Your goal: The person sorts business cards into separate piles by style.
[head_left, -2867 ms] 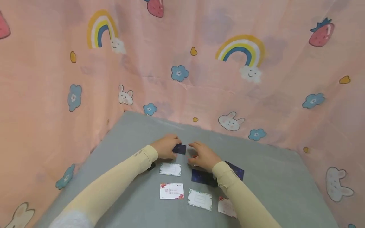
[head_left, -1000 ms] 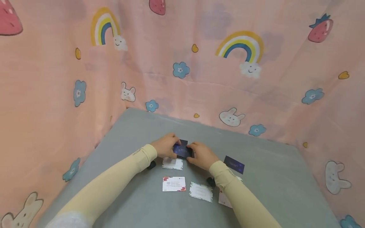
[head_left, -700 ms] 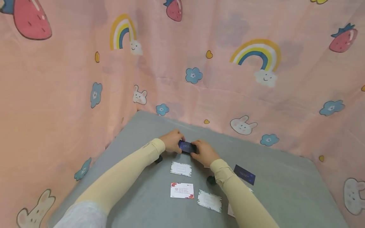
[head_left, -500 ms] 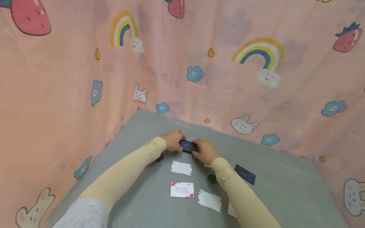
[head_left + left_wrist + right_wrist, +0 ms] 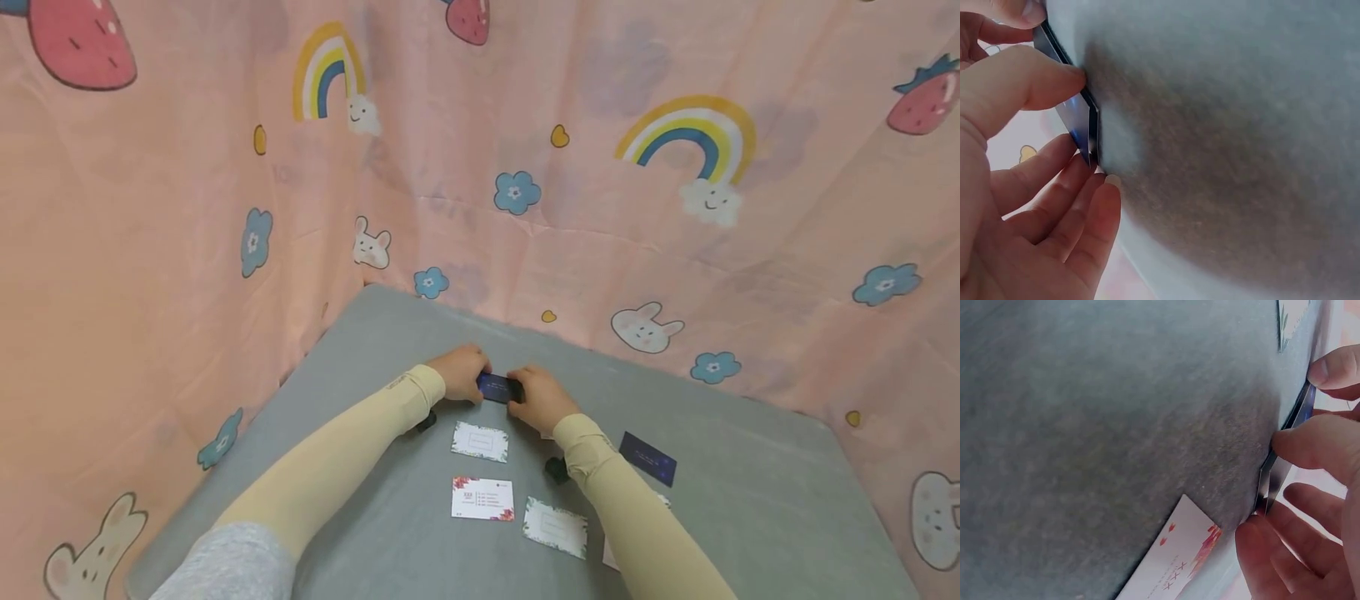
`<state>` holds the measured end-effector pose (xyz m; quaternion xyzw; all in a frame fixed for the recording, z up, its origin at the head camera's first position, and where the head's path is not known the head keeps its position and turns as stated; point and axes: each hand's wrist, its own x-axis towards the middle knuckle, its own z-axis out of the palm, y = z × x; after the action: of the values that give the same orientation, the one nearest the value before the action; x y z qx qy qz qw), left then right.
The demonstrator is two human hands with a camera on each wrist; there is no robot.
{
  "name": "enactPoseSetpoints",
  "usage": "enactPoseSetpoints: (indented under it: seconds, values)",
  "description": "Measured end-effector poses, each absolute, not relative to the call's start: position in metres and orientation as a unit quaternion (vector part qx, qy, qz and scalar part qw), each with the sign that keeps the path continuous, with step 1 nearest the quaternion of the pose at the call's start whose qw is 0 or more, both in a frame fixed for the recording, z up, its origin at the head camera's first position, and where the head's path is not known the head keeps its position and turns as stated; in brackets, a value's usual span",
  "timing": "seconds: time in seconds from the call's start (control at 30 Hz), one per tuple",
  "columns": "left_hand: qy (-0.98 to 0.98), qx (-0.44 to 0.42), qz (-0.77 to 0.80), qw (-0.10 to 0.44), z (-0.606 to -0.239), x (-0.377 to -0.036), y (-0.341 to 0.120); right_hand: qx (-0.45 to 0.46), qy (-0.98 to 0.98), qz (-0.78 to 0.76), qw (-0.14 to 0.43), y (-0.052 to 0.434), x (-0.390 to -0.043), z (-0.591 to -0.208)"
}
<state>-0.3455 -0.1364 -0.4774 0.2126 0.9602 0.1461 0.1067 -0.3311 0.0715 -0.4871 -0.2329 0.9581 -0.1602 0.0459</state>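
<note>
At the far part of the table, both hands hold a small stack of dark blue business cards (image 5: 495, 387), one hand at each short end. My left hand (image 5: 460, 372) pinches the left end, thumb on the near edge and fingers at the far side. The right hand (image 5: 542, 398) grips the other end the same way. In the left wrist view, the dark blue cards (image 5: 1075, 122) stand slightly apart at one corner. The right wrist view also has the cards (image 5: 1277, 472) splayed at the end, low over the grey surface.
Nearer me lie a leaf-bordered white card (image 5: 480, 442), a red-flowered card (image 5: 483, 500) and another leaf-bordered card (image 5: 555, 527). A separate dark blue card (image 5: 648, 458) lies at right. The right arm partly hides further cards. A patterned pink curtain (image 5: 450, 242) stands behind the table.
The dark blue card that lay near the right wrist was brought to the one by the left hand, and both are now held together. The head view has shifted; lately the hands barely move.
</note>
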Motion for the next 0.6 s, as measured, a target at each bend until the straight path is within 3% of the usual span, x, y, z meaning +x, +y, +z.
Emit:
enactPoseSetpoints:
  seconds: [0.6]
  values:
    - [0.958,0.207,0.145,0.132,-0.4694,-0.3465,-0.1321,-0.243,0.954,-0.171,0.027,0.0698,-0.3334,-0.4922]
